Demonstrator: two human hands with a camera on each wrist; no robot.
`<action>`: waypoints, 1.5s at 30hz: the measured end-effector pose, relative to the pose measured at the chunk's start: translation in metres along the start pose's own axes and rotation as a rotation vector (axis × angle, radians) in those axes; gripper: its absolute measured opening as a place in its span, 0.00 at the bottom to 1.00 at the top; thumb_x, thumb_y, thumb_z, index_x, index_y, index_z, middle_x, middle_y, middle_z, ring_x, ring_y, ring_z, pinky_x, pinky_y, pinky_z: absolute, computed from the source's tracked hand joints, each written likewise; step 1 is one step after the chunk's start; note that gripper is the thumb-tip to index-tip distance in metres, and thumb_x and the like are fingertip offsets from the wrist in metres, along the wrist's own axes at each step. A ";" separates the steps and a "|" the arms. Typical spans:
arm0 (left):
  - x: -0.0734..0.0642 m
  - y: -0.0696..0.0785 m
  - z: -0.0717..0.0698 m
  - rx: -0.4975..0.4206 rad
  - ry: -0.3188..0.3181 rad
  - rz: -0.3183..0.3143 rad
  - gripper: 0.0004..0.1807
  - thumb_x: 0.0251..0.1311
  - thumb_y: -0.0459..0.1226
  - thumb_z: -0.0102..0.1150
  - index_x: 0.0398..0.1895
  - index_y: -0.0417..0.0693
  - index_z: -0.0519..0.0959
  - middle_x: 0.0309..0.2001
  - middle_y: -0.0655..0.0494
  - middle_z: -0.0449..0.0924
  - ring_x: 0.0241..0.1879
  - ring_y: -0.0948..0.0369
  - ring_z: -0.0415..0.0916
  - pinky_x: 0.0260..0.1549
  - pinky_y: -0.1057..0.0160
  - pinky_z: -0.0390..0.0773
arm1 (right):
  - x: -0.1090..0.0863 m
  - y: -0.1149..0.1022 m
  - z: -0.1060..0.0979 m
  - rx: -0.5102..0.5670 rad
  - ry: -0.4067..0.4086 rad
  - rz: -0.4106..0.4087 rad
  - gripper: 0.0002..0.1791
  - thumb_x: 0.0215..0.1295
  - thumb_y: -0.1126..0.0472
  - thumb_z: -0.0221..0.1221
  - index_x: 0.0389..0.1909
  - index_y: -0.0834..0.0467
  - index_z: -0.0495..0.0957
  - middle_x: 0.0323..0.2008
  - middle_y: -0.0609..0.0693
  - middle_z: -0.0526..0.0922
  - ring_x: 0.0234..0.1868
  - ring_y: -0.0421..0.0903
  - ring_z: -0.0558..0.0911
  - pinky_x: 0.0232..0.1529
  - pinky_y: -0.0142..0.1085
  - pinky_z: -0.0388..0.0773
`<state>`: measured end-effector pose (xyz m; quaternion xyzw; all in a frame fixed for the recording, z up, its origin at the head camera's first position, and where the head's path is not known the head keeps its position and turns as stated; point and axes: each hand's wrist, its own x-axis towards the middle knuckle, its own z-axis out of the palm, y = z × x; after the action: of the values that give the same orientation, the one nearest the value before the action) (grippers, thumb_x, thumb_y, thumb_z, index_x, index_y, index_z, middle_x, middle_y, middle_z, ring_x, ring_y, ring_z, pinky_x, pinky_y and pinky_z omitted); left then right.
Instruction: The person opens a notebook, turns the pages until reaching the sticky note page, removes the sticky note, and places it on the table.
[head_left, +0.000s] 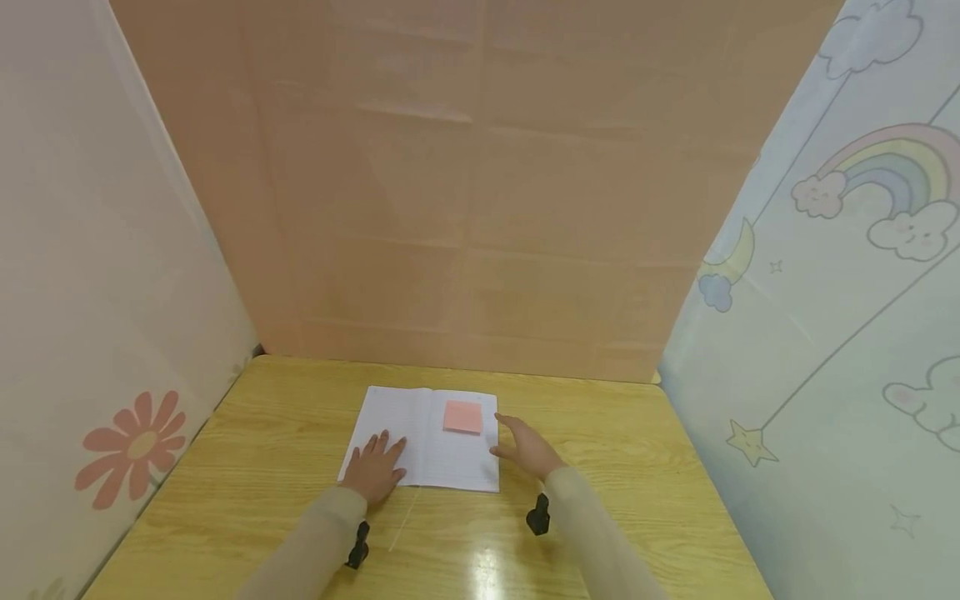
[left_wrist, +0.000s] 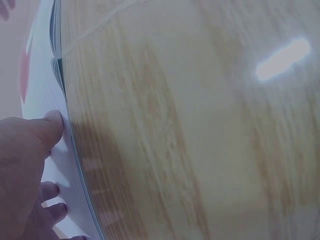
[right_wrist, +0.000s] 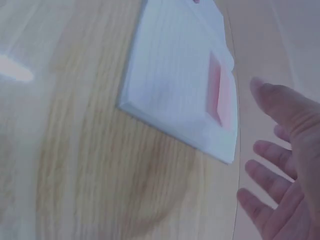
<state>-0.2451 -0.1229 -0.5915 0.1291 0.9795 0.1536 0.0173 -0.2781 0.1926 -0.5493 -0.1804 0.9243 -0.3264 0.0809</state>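
Note:
A lined notebook (head_left: 457, 467) lies open on the wooden table. On its right page sits a pink sticky note (head_left: 462, 417), whose lower edge lifts a little off the paper in the right wrist view. My left hand (head_left: 375, 471) rests with spread fingers on the lower part of the left page; its thumb (left_wrist: 54, 125) touches the page near the bottom edge. Just off the notebook's right edge hovers my right hand (head_left: 528, 448), fingers apart and holding nothing. In the right wrist view, that hand (right_wrist: 295, 155) is beside the notebook (right_wrist: 165, 75).
A thin ribbon bookmark (head_left: 405, 518) trails from the notebook's spine toward the front of the table (head_left: 637, 467). Beige sheeting (head_left: 465, 208) hangs behind the table, and patterned walls stand to the left and right. Dark straps (head_left: 538, 515) sit at both wrists.

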 end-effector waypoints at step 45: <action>0.001 0.000 0.005 -0.042 -0.013 -0.034 0.31 0.65 0.45 0.57 0.69 0.48 0.66 0.71 0.34 0.57 0.70 0.37 0.55 0.64 0.31 0.55 | 0.063 0.005 0.056 0.127 0.304 0.110 0.20 0.50 0.74 0.68 0.47 0.63 0.80 0.47 0.59 0.81 0.54 0.59 0.78 0.60 0.53 0.72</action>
<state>-0.2455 -0.1207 -0.5963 0.1128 0.9780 0.1731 0.0289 -0.3226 0.1394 -0.5974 -0.0727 0.9120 -0.4026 -0.0310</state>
